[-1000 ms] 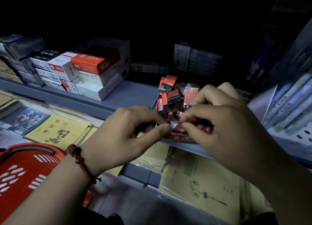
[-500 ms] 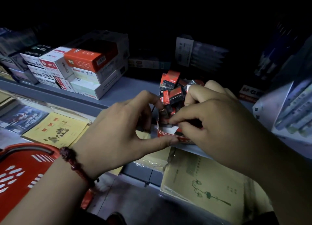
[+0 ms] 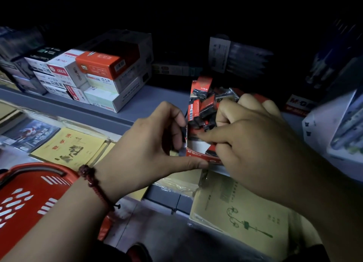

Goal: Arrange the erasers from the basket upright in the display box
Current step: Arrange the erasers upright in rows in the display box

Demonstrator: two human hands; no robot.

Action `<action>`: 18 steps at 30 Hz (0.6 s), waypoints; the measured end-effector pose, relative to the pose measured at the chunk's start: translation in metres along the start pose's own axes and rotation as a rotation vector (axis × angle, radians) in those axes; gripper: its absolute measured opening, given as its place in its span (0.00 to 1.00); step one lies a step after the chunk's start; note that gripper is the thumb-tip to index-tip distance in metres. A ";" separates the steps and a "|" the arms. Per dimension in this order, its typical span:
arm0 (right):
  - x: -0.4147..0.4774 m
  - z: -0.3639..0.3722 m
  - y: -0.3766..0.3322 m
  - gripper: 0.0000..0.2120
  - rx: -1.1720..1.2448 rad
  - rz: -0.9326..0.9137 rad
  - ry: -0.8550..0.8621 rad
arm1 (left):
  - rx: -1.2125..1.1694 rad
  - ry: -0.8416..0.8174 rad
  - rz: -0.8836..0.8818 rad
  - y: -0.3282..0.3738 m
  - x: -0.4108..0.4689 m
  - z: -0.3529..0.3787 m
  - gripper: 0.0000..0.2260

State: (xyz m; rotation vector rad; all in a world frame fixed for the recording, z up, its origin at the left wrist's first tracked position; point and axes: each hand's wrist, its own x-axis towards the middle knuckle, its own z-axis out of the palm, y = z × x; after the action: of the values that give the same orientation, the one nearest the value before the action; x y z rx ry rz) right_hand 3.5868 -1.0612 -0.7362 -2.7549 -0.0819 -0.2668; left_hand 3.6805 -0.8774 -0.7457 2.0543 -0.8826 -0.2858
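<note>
Head view: the left hand [image 3: 145, 144] clamps the box [image 3: 198, 155] by its near-left corner at the shelf [image 3: 149, 102] edge. Inside lie the erasers [image 3: 206, 106], long axes askew, directly under the right hand [image 3: 255, 144]. Whether its curled grip holds one, I cannot tell.

My one head camera looks forward and down, close over the left hand [image 3: 145, 149] and right hand [image 3: 255, 144].

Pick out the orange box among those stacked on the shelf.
The orange box resting on the white box marked 0.5; the others are white, grey or dark.
</note>
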 end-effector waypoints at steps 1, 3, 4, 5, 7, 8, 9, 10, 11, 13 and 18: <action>0.001 -0.006 -0.002 0.19 0.007 0.033 -0.033 | -0.015 0.009 -0.001 0.000 0.000 0.000 0.30; 0.000 -0.013 -0.004 0.19 -0.024 0.039 -0.046 | -0.032 0.019 -0.003 -0.001 0.000 0.000 0.30; -0.001 -0.017 -0.005 0.19 -0.062 0.037 -0.025 | -0.033 0.021 -0.002 -0.001 0.000 0.000 0.30; -0.001 -0.019 -0.007 0.19 -0.075 0.042 -0.020 | -0.034 0.023 0.003 -0.001 0.000 0.000 0.30; -0.002 -0.019 -0.008 0.18 -0.037 0.053 0.011 | -0.043 0.028 0.015 -0.001 0.000 0.001 0.29; -0.001 -0.017 -0.005 0.17 -0.013 0.040 0.040 | -0.049 0.031 0.021 0.000 0.001 0.001 0.29; -0.001 -0.017 -0.003 0.16 -0.008 0.037 0.065 | -0.053 0.031 0.026 0.000 0.001 0.001 0.28; -0.001 -0.015 -0.001 0.15 -0.007 0.039 0.097 | -0.052 0.027 0.034 0.000 0.001 0.001 0.28; -0.002 -0.013 -0.001 0.15 -0.021 0.040 0.113 | -0.049 0.020 0.045 0.000 0.002 0.002 0.28; -0.002 -0.011 -0.001 0.17 -0.057 0.037 0.107 | -0.044 0.008 0.073 0.000 0.002 0.001 0.27; -0.002 -0.014 0.003 0.21 -0.019 -0.016 0.049 | -0.029 -0.017 0.145 -0.002 0.003 0.000 0.25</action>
State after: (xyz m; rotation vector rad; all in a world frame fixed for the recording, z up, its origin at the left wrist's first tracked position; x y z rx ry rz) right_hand 3.5822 -1.0690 -0.7247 -2.7660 -0.0888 -0.3403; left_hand 3.6833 -0.8783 -0.7473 1.9522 -1.0258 -0.2357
